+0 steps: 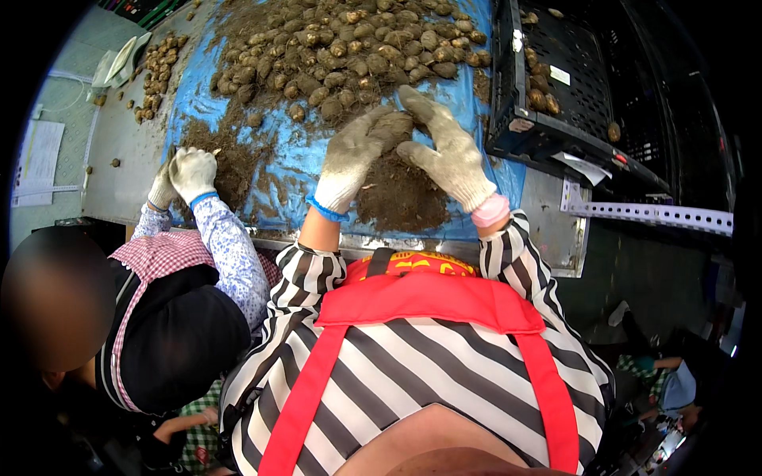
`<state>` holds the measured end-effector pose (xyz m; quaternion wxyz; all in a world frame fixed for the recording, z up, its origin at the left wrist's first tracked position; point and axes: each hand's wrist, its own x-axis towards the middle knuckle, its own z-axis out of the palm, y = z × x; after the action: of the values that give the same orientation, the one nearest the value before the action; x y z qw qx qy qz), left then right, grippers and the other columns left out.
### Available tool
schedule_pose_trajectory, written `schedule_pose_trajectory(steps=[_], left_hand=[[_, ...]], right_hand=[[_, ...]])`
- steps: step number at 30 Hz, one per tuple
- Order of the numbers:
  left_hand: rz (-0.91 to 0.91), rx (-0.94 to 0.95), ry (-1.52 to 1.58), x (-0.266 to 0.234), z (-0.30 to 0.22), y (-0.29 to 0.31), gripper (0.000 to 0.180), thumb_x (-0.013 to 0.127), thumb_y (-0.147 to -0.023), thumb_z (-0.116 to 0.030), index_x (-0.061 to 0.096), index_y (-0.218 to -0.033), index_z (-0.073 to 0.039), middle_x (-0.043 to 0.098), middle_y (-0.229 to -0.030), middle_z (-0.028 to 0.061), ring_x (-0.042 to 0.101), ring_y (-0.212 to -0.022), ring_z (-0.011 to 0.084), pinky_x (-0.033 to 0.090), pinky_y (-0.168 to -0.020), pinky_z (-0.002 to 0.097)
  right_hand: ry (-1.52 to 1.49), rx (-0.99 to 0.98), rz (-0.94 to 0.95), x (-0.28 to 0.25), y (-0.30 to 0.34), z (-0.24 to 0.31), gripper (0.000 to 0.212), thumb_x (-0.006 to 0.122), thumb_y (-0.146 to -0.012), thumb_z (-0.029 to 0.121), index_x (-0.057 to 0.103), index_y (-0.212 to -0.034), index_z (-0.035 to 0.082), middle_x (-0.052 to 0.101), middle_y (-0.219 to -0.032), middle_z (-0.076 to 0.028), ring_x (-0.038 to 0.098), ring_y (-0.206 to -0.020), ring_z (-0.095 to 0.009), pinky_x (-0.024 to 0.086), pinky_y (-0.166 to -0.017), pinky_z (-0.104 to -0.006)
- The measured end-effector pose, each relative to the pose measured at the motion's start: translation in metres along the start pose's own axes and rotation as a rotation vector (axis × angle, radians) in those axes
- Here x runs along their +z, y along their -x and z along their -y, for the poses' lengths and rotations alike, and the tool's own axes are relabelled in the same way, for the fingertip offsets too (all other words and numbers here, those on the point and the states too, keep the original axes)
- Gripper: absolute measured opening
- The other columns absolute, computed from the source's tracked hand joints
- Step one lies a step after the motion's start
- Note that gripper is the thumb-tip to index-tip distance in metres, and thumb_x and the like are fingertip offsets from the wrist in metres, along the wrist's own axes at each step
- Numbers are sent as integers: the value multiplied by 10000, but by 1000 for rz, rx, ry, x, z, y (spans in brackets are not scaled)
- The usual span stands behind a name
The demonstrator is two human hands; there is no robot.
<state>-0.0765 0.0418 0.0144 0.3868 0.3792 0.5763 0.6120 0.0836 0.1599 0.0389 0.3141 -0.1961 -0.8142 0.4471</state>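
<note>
My left hand [353, 159], in a soil-stained white glove, is closed on a brown, ringed taro [392, 128] at the near edge of a large taro pile [341, 51]. To its right my right hand [449, 149], gloved alike, has its thumb and fingers apart around the taro's right side. It does not appear to grip anything. Loose dark soil [401, 198] lies in a heap below and between both hands, on a blue plastic sheet [305, 170] over the metal table.
On my left a co-worker's gloved hands [184, 176] meet over another soil heap. Small taros [161, 67] lie on the metal table [119, 170] beyond. At right stands a black plastic crate [508, 95] with several taros inside, near a white perforated metal bar [651, 213].
</note>
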Motion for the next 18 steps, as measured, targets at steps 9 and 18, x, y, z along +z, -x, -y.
schedule_pose_trajectory(steps=[9, 18], left_hand=[[38, 16, -309, 27, -30, 38, 649, 666, -871, -48, 493, -1494, 6, 617, -1409, 164, 597, -1274, 225, 462, -1085, 327], [-15, 254, -657, 31, -27, 56, 610, 823, -829, -163, 613, -1386, -31, 687, -1274, 178, 688, -1123, 292, 547, -950, 336]], right_hand=[[157, 261, -174, 1, 38, -10, 284, 596, -954, 190, 723, -1124, 2, 760, -1010, -173, 741, -903, -299, 579, -780, -372], [-240, 269, -147, 24, 58, 18, 308, 591, -980, 201, 713, -1175, -4, 694, -1267, -180, 703, -1046, -261, 549, -893, -346]])
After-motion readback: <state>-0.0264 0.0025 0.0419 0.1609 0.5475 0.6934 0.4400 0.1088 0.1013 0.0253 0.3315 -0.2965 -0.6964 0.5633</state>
